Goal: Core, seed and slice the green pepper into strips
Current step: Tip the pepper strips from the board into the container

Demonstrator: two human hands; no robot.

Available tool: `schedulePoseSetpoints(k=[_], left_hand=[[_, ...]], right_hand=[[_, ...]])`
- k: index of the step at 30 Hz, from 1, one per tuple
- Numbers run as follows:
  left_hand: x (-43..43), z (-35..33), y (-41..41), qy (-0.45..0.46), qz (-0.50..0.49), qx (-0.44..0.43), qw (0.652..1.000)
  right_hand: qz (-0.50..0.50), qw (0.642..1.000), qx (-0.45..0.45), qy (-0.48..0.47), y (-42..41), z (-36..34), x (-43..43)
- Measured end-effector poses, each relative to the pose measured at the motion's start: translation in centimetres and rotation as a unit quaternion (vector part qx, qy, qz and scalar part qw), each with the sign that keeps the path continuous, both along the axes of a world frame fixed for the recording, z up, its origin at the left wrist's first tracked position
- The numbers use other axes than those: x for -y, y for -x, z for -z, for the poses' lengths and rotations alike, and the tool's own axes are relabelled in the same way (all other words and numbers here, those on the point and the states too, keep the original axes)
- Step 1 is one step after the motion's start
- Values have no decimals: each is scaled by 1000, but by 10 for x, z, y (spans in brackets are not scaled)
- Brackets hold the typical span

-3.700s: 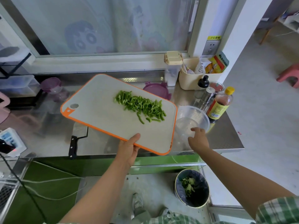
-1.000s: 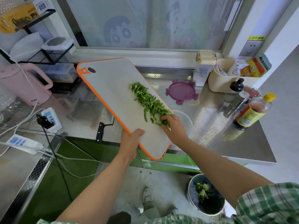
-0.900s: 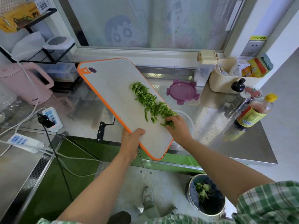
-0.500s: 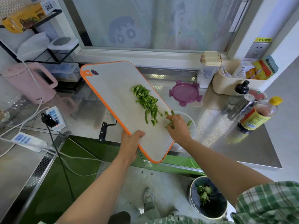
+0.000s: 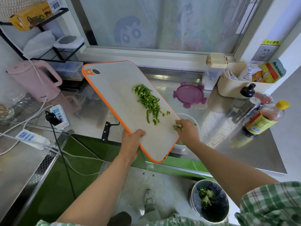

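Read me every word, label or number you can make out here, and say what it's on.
"小心", then two blurred characters: yellow sticker above the wall socket.
Characters on the white tag of the yellow box: too blurred.
Label on the sauce bottle: too small.
Print on the packets in the beige tub: blurred.
Print on the pink kettle: too small.
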State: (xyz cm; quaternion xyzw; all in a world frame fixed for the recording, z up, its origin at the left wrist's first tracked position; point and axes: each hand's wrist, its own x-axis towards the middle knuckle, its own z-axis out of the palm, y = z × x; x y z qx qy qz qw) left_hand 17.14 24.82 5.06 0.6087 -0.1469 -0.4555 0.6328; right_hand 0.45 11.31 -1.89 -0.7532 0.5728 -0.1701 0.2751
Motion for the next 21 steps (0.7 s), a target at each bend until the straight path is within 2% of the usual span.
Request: schedulePoseSetpoints(k=[1,3,6,7,10,12,15,17,21], left_hand=[[1,-1,1,1,0,-3,1000],[2,-2,2,1,2,-8,1000],[4,-1,3,-6,1,-9,1000],[4,-1,3,-10,-1,-7,1000],[3,0,2,-17,-4,-7,1000],[2,1,2,-14,-3,-4,1000],[3,3,4,-8,-5,-3,1000],[3,2,5,-3,-2,-1,1000],[2,1,5,-2,-2,1,1000]], right_hand=[[3,1000,21,19,-2,-3,-2],[-58,993,71,78,-9,-8,-8],[-175,979,57,83,-15,-9,-10],[-174,981,36,74,-13,-6,-9],[-86,996,-25,18,-5,1,-7],[-61,998,-22,-9,-5,-2,-7],[-120,992,36,19,-19,-15,-7],[-153,987,50,-1,-29,-21,-6],[-137,989,-16,-49,-28,-8,-1]])
